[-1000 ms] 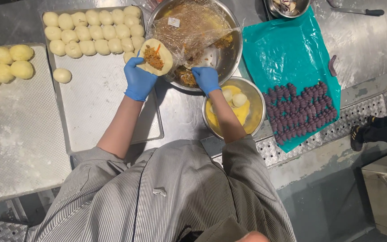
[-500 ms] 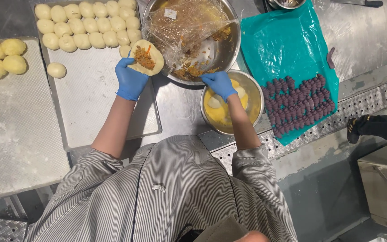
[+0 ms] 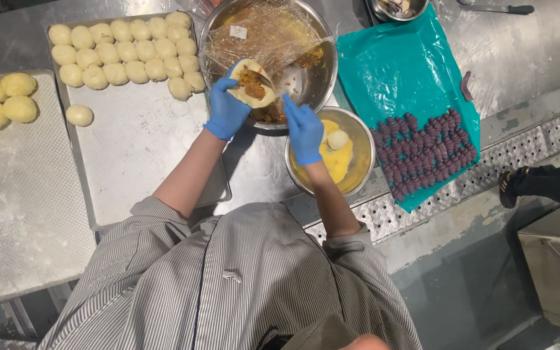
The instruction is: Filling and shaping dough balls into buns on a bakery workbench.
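Right hand (image 3: 304, 129) returned beside filled dough (image 3: 252, 83).

Left hand (image 3: 227, 110): blue glove, cupping an open dough round (image 3: 252, 83) with brown filling on top, held over the rim of the large steel bowl (image 3: 322, 45).
Right hand (image 3: 304, 129): blue glove, fingers pointing toward the dough round, just beside it.
Large bowl: partly under cling film, brown filling inside.
Small bowl (image 3: 361, 162): yellow contents, one pale ball.
Tray (image 3: 137, 155): rows of dough balls (image 3: 128, 48) at far end.
Teal sheet (image 3: 403, 71): purple pieces (image 3: 426, 152) clustered.
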